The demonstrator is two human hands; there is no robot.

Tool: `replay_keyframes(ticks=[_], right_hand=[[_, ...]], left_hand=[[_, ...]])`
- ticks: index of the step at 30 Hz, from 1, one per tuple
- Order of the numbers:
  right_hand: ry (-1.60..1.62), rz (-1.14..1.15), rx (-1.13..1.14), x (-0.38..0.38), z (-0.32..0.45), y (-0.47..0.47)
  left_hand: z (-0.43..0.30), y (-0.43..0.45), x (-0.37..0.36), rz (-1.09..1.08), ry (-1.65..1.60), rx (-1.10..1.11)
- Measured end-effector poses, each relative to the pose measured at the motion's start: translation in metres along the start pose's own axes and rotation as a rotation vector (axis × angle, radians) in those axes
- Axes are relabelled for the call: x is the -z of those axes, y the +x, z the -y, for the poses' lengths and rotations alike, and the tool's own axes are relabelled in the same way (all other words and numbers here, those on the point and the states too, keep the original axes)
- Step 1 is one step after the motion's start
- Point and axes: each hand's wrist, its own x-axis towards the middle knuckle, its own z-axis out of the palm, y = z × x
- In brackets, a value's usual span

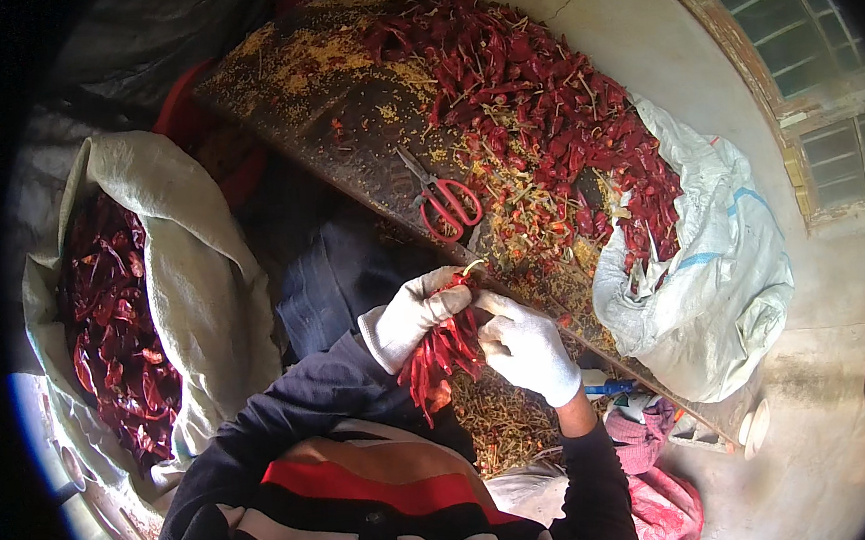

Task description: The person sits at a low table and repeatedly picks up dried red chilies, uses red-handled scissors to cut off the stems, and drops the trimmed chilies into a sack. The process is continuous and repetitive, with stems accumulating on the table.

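My left hand (410,320), in a white work glove, grips a bunch of dried red chili peppers (446,352) near its stem end. The peppers hang toward my lap, and a pale stem sticks up above my fingers. My right hand (526,350), also in a white glove, is close against the right side of the bunch with its fingers bent. Whether it pinches a pepper or stem there cannot be made out. Beyond both hands, scissors with red handles (453,208) lie on the dark tabletop (340,133), blades pointing away.
A large heap of dried chilies (526,105) covers the table's far right, spilling from a white woven sack (712,288). Yellow seeds (297,54) and stem scraps (527,226) are scattered around. At left stands an open sack (200,286) of chilies. Stem waste (507,423) lies below my hands.
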Motion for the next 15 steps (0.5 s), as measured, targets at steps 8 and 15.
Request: replay_keyframes(ticks=[8, 15], right_hand=[[0.259, -0.076, -0.005, 0.003, -0.016, 0.003], [0.169, -0.232, 0.030, -0.013, -0.018, 0.027]], left_hand=[[-0.001, -0.003, 0.003, -0.073, 0.109, -0.089], [0.002, -0.001, 0.007, 0.114, 0.365, -0.140]])
